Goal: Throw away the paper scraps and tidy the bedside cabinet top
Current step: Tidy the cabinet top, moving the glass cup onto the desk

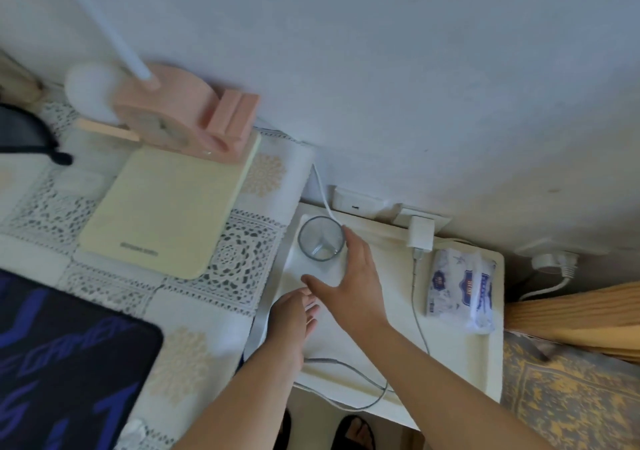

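My only view: head camera, looking steeply down and forward from close above cabinet top point(460, 363), wall point(415, 69) ahead. Wide-angle bend at edges, image slightly blurred, possibly mid-turn. No second view to compare.

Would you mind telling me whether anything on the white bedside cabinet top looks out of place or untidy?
Mainly the grey charging cable: it trails loose from the white plug adapter across the white cabinet top and loops over its front edge. The clear drinking glass stands upright, and nothing looks spilled. The patterned tissue pack lies slightly askew.
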Motion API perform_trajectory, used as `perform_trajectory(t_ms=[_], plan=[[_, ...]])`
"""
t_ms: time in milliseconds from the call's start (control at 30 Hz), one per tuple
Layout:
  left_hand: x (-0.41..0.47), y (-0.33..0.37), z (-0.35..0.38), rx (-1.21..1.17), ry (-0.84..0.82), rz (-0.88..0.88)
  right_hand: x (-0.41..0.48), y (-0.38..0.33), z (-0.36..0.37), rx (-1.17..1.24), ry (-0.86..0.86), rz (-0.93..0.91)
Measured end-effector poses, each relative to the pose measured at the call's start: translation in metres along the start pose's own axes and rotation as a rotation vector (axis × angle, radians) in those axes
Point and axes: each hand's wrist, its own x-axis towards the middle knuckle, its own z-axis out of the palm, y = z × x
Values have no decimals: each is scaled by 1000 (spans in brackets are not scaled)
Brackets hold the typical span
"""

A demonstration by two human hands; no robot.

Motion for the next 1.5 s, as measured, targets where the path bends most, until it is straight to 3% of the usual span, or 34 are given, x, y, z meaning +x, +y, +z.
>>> perform_trajectory(t_ms=[300, 533, 867, 1200, 1500], plan=[[-7, 2, -2, -38, -102, -68, 13, -5, 10, 100, 109, 42], [-22, 2, 1, -30, -189, -90, -12, -20, -35, 175, 191, -4], [-95, 54, 45, -437, -591, 55, -41, -101, -112, 268, 269, -216], [-133, 126, -14, -511, -578, 241, -40, -196, -100, 367, 215, -354], [-125, 165, -115, -617, -390, 347, -31, -262, -17, 393, 17, -401]])
